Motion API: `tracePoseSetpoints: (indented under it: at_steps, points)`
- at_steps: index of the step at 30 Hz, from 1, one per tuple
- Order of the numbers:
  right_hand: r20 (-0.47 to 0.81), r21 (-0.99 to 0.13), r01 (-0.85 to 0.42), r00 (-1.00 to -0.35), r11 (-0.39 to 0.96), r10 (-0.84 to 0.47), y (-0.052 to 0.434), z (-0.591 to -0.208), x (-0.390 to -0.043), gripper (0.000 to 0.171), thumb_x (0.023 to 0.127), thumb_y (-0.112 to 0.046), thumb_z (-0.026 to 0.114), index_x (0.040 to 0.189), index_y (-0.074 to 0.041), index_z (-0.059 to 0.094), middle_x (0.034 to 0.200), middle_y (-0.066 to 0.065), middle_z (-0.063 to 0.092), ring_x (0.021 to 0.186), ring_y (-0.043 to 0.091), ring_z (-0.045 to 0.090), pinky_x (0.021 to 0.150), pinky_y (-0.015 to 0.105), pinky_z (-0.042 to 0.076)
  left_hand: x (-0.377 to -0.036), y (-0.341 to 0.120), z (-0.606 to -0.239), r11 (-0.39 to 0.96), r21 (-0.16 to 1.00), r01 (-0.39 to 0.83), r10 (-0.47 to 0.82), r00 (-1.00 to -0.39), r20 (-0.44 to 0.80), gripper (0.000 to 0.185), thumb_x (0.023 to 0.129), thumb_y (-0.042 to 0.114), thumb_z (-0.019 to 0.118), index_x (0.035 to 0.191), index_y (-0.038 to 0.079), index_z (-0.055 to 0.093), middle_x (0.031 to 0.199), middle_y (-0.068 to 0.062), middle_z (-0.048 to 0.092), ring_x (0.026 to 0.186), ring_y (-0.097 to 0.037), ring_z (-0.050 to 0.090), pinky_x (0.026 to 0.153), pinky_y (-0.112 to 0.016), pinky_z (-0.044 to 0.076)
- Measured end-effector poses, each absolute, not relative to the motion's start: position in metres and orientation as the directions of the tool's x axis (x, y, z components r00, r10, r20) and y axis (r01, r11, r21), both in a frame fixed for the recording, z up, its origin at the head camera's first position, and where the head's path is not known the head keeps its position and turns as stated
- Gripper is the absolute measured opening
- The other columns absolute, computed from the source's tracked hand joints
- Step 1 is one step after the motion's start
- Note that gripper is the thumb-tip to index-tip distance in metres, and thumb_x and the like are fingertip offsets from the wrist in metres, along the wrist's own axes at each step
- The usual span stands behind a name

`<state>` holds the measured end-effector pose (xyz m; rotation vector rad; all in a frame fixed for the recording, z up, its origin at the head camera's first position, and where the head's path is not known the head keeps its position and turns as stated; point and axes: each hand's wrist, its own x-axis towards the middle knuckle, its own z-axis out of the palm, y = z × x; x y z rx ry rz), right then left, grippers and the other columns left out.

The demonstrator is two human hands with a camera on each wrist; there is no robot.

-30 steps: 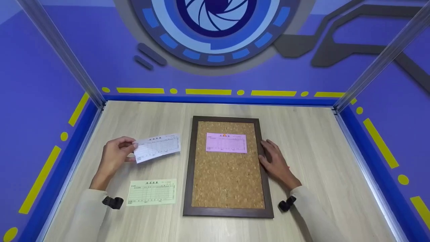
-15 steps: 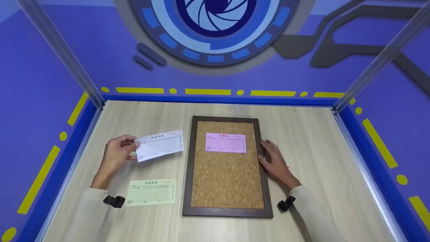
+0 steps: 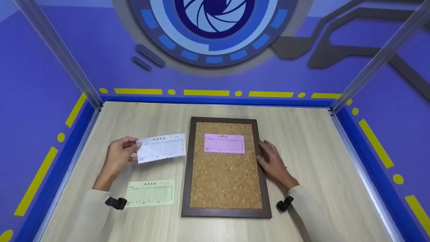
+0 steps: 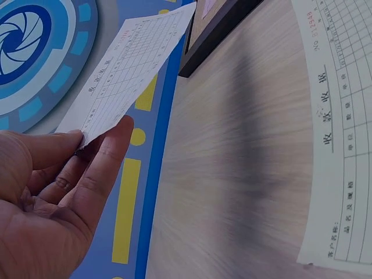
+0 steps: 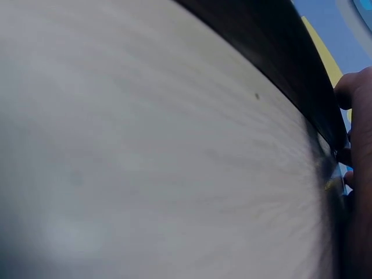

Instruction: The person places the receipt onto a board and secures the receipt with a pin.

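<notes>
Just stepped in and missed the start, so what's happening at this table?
A person sits at a wooden table with a cork board lying flat in front of them. The left hand pinches a white receipt slip by its end, lifted off the table, just left of the board. The right hand rests flat against the board's right frame edge. A pink slip is already pinned near the top of the cork, and a green slip lies on the table by the left wrist.

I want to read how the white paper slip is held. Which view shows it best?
The left wrist view: the white paper slip is pinched at its corner by the left hand. The head view shows it whole but small; the right wrist view misses it.
</notes>
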<state>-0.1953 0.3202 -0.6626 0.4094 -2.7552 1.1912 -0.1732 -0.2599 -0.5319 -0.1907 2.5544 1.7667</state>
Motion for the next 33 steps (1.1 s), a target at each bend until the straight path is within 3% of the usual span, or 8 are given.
tracePoseSetpoints:
  at_steps: [17, 33]
  points:
    - [0.229, -0.704, -0.312, -0.950, 0.638, -0.212, 0.316, -0.657, -0.195, 0.057, 0.105, -0.009, 0.072, 0.157, 0.006, 0.053, 0.164, 0.032, 0.047, 0.159, 0.051, 0.034, 0.126, 0.069, 0.030, -0.176, -0.249, -0.536, 0.337, 0.935, -0.114, -0.040, -0.993, -0.107, 0.031, 0.109, 0.011, 0.068, 0.133, -0.008, 0.069, 0.118, -0.024, 0.074, 0.091, -0.018, 0.071, 0.070, -0.032, 0.066]
    - [0.206, -0.686, -0.298, -0.954, 0.663, -0.216, 0.314, -0.649, -0.195, 0.053, 0.105, -0.009, 0.070, 0.154, 0.006, 0.057, 0.165, 0.030, 0.047, 0.160, 0.050, 0.033, 0.126, 0.069, 0.030, -0.180, -0.233, -0.540, 0.328, 0.939, -0.109, -0.019, -0.994, -0.109, 0.026, 0.109, 0.008, 0.067, 0.129, -0.008, 0.072, 0.113, -0.023, 0.074, 0.087, -0.020, 0.072, 0.067, -0.032, 0.065]
